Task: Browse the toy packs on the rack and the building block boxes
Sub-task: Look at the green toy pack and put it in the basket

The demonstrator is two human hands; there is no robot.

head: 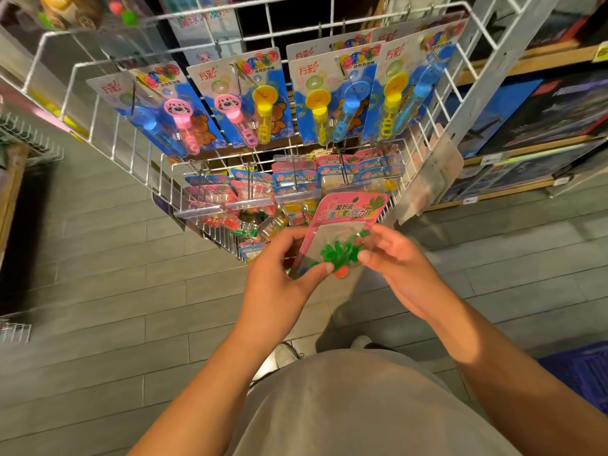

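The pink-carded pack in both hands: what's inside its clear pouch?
The pink-carded pack shows green hand-shaped toys and an orange piece. The left hand and right hand cover the pouch's sides.

A toy shop: a wire rack hung with carded toy packs, boxes on price-labelled shelves.

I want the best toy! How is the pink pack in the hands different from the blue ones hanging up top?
The pink-carded pack of green sticky toys is held by the left hand and right hand; the blue-carded bubble wand packs hang on hooks. The pink pack holds flat green shapes; the blue packs hold upright coloured wands. Both are carded with clear plastic.
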